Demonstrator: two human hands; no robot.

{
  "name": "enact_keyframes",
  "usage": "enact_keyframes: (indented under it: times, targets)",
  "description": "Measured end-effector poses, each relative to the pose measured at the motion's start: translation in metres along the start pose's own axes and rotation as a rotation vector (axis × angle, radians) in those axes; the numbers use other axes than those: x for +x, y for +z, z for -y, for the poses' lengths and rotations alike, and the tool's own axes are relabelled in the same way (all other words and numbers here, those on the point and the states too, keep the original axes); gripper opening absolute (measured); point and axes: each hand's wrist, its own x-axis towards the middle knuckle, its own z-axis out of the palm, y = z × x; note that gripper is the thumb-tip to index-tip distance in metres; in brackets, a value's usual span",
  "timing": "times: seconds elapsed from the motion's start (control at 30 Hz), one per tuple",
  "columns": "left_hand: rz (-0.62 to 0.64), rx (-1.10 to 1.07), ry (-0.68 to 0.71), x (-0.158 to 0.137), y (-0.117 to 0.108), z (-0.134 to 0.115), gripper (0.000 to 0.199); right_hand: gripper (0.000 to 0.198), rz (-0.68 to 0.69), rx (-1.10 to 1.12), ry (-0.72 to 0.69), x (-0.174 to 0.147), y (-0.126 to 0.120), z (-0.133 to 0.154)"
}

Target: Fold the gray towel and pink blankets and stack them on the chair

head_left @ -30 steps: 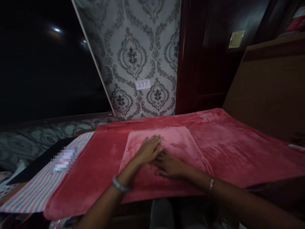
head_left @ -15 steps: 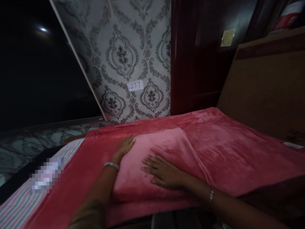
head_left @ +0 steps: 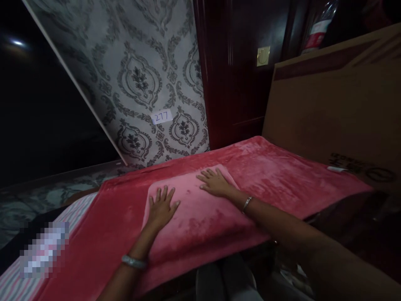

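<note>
A folded pink plush cloth (head_left: 194, 209), perhaps a small blanket, lies flat on a larger red plush blanket (head_left: 119, 221). My left hand (head_left: 161, 207) rests open on its left part, fingers spread. Toward the far right corner of the folded cloth, my right hand (head_left: 216, 182) lies flat with its fingers apart. Both palms face down on the fabric, and neither hand grips anything. Some darker brushed patches show in the pile near the front edge.
A striped cloth (head_left: 78, 211) shows at the left, with a blurred-out object (head_left: 45, 248) on it. Behind stand a patterned wall (head_left: 140, 79) with a "277" label (head_left: 162, 116) and a dark red panel (head_left: 234, 75). A large cardboard box (head_left: 328, 108) borders the right; a bottle (head_left: 318, 33) stands behind it.
My right hand has slid from the middle of the folded cloth to its far right corner. My left hand has come slightly nearer and spread its fingers. The view has turned right.
</note>
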Motion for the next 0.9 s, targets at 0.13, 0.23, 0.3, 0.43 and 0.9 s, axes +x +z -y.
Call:
enact_keyframes:
  times: [0.13,0.23,0.3,0.43,0.9]
  targets:
    - [-0.082,-0.013,-0.014,-0.005,0.015,-0.001,0.061,0.057,-0.069,-0.024,0.115,-0.002,0.018,-0.025]
    - [-0.078,-0.032,0.001,-0.003,0.018,0.0,0.062,0.058,-0.087,0.017,0.312,-0.007,0.027,-0.041]
    - [-0.075,-0.049,0.008,-0.002,0.019,0.001,0.062,0.06,-0.066,0.102,0.431,-0.009,0.028,-0.053]
    - [-0.05,-0.067,0.013,0.0,0.017,0.002,0.063,0.062,-0.011,0.207,0.48,-0.012,0.019,-0.071]
    - [-0.08,-0.083,0.244,-0.084,0.014,-0.045,0.059,0.06,-0.031,-0.012,-0.029,-0.122,0.034,0.035]
